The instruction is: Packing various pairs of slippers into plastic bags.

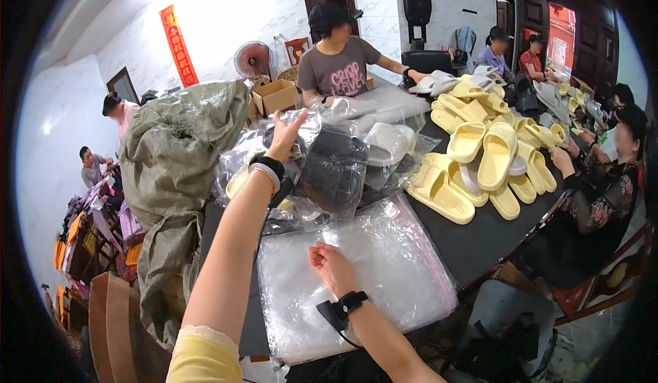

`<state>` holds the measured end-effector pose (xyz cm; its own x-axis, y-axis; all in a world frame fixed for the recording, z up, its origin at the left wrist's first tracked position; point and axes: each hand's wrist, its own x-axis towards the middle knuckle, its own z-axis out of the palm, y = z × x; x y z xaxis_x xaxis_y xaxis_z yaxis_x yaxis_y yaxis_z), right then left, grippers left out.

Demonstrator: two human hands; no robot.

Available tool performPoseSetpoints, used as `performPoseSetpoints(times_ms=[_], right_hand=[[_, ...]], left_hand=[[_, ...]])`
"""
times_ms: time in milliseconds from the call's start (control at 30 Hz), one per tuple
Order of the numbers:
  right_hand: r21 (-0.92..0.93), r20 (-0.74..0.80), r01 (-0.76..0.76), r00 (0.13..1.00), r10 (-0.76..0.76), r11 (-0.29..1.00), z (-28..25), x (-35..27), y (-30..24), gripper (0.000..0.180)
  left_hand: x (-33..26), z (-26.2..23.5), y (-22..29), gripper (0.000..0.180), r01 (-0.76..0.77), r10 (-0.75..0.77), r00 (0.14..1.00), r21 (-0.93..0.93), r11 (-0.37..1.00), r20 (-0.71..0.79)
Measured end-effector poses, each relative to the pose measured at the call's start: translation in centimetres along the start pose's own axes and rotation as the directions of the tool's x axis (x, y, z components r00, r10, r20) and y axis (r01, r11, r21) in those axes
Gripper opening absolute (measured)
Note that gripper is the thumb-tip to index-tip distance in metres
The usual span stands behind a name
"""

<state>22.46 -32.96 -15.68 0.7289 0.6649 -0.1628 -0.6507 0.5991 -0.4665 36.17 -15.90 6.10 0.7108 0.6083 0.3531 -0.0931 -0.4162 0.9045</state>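
Observation:
My left hand [284, 136] reaches forward over a heap of slippers packed in clear plastic, its fingers spread and holding nothing. Beside it lie a bagged black slipper [334, 167] and a bagged white slipper [389, 143]. Closer to me, my right hand [332, 268] is over a stack of flat clear plastic bags [391, 266]. Its fingers are curled together near the stack's middle; whether they pinch a bag cannot be made out. Right of the bags, loose pale yellow slippers [499, 155] form a pile on the dark table [445, 236].
A large green woven sack [185, 150] stands at the table's left edge. Across the table, a person in a grey T-shirt [339, 71] reaches toward the slipper pile. Other people sit along the right side. A cardboard box [275, 97] and a fan [253, 59] are behind.

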Motion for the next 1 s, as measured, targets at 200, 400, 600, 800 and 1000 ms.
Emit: performPoseSetpoints(times_ms=[200,400,600,800,1000], right_hand=[[-0.017,-0.115,-0.011,0.993,0.009,1.0,0.4,-0.1,-1.3,0.018],[0.005,-0.043,0.013,0.999,-0.013,1.0,0.4,0.5,-0.7,0.019],[-0.052,-0.08,-0.026,0.997,0.021,0.998,0.5,0.3,-0.5,0.02],[0.007,-0.128,-0.032,0.991,0.033,0.999,0.2,0.4,-0.9,0.019],[-0.029,-0.139,-0.035,0.99,0.031,0.999,0.9,0.4,-1.2,0.018]], left_hand=[[-4.9,-2.6,2.2,0.073,-0.669,0.607,0.743,0.341,0.66,0.281],[-13.4,-5.6,-0.1,0.088,-0.943,0.168,0.331,0.334,0.01,0.929],[-11.1,-4.9,-3.0,0.079,-0.827,0.324,0.336,0.442,-0.347,0.884],[-5.8,-3.7,0.9,0.078,-0.67,0.497,0.461,0.656,-0.349,0.735],[-1.1,-6.4,0.0,0.081,-0.701,0.375,0.703,0.501,0.508,0.604]])
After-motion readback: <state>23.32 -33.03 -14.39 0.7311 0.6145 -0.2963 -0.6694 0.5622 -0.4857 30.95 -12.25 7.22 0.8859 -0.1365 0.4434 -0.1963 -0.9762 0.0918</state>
